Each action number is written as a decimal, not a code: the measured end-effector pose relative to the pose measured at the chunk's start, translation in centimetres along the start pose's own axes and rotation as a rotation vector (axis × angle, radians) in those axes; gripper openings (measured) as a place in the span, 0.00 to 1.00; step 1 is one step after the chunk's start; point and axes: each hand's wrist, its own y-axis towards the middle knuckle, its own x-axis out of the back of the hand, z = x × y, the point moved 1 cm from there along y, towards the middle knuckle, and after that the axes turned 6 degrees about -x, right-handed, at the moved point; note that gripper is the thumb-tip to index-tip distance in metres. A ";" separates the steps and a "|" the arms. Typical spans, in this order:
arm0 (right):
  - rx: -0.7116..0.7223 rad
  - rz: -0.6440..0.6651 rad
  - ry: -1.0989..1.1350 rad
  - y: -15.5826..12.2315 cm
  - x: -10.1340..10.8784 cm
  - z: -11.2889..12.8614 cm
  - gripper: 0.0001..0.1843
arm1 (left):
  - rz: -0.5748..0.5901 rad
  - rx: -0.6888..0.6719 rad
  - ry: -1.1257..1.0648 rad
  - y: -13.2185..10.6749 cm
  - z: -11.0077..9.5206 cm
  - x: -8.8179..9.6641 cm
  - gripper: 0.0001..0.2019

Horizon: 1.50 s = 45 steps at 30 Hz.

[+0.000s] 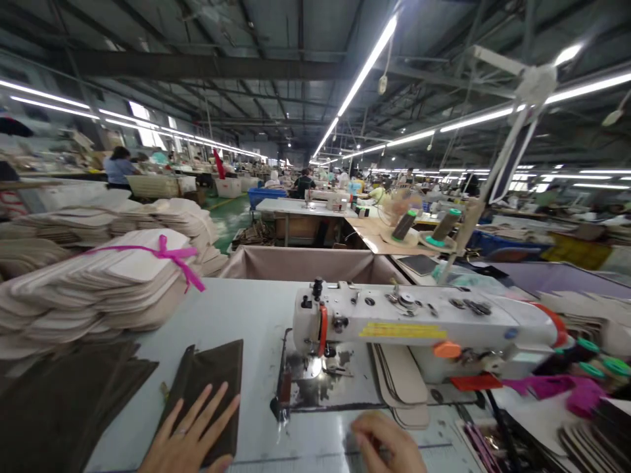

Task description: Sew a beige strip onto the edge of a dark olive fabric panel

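My left hand (194,430) lies with spread fingers on a dark brown sheet piece (217,368), pressing it flat on the pale table (261,427). In front of the sewing machine (394,315), my right hand (387,443) is closed with its fingers curled together. Whatever it may hold is hidden and slightly blurred. The machine's needle area (320,364) is lit. Several beige rounded panels (401,378) lie under the machine arm, just beyond my right hand. A pile of dark brown pieces (54,401) lies to the left of my left hand.
Stacked beige panels (123,276), tied with a magenta ribbon (165,249), stand at the left. A fabric-lined bin (305,263) sits behind the table. Thread cones (444,226) and a thread stand (473,217) rise at the right. Other people (303,184) work farther back.
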 end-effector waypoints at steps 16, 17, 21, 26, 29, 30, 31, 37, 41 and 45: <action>-0.306 -0.232 -0.806 5.0 8.3 -3.1 0.27 | 0.149 0.275 -0.279 -0.6 -1.1 2.6 0.24; -0.306 -0.232 -0.802 5.1 8.4 -3.0 0.27 | 0.164 0.292 -0.311 -0.6 -1.1 2.6 0.24; -0.350 -0.175 -0.803 5.2 8.3 -3.3 0.25 | 0.164 0.318 -0.350 -0.6 -1.3 2.7 0.23; -0.367 -0.151 -0.800 5.1 7.3 -4.6 0.27 | 0.096 0.254 -0.202 -0.6 -1.2 2.7 0.25; -0.370 -0.153 -0.780 5.1 6.8 -5.4 0.27 | 0.061 0.220 -0.094 -0.5 -1.1 2.8 0.27; -0.340 -0.131 -0.781 5.1 6.7 -5.6 0.27 | 0.053 0.211 -0.066 -0.4 -1.1 2.8 0.28; -0.308 -0.110 -0.782 5.2 6.6 -5.8 0.26 | 0.045 0.202 -0.043 -0.3 -1.1 2.9 0.28; -0.419 -0.179 -0.684 6.2 6.8 -8.2 0.28 | 0.035 0.177 0.023 0.3 -1.0 3.7 0.28; -0.386 -0.164 -0.669 6.7 7.2 -7.9 0.21 | 0.054 0.189 0.019 0.3 -1.1 3.7 0.28; -0.379 -0.173 -0.704 6.0 7.7 -5.6 0.16 | 0.045 0.184 -0.020 0.0 -1.2 2.8 0.29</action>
